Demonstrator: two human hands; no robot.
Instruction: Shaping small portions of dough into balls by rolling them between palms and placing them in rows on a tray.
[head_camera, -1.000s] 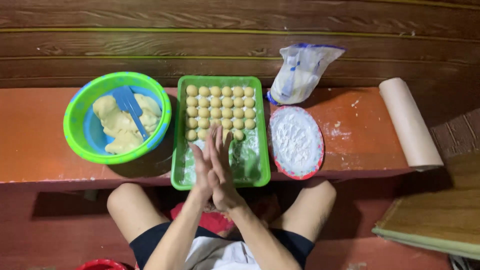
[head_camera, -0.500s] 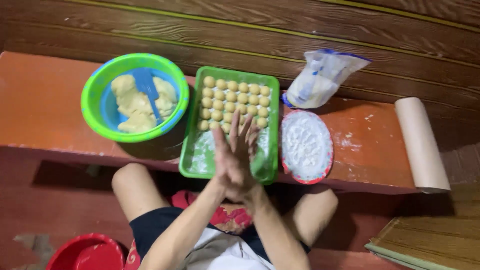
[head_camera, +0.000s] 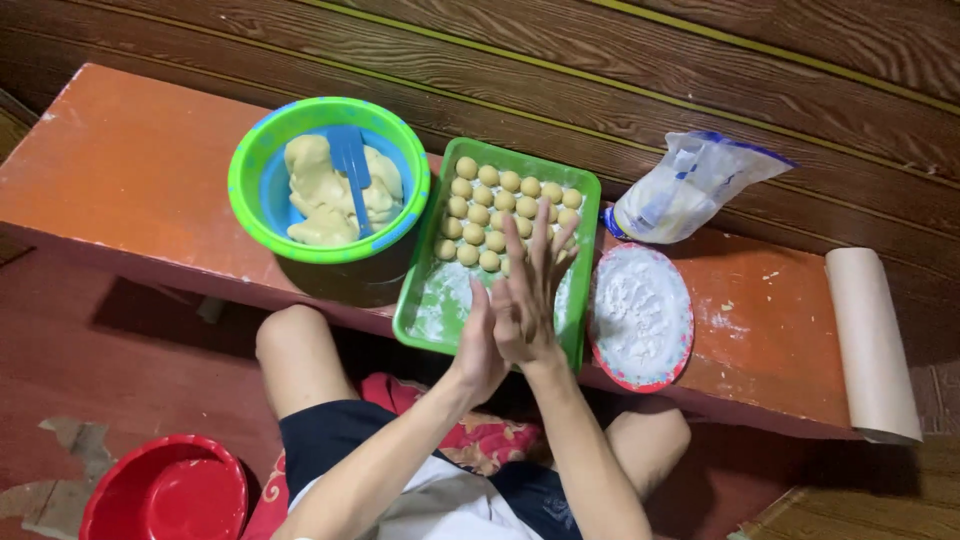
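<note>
My left hand (head_camera: 478, 345) and my right hand (head_camera: 530, 290) are pressed palm to palm, fingers stretched out, above the near half of a green tray (head_camera: 420, 310). Whatever may lie between the palms is hidden. The tray stands on an orange bench (head_camera: 130, 170). Its far half holds several rows of small round yellow dough balls (head_camera: 480, 195), and its near half is dusted with flour. Left of the tray is a green and blue bowl (head_camera: 250, 160) with a lump of yellow dough (head_camera: 310, 190) and a blue scraper (head_camera: 350, 160).
Right of the tray, a red-rimmed plate of white flour (head_camera: 640, 310) sits in front of a plastic flour bag (head_camera: 690, 185). A roll of brown paper (head_camera: 870, 340) lies at the bench's right end. On the floor at lower left is a red basin (head_camera: 165, 490). My bare knees are under the bench.
My palms stay pressed together over the tray and slide against each other. The view has shifted, so the bench appears further right and the red basin has come into sight.
</note>
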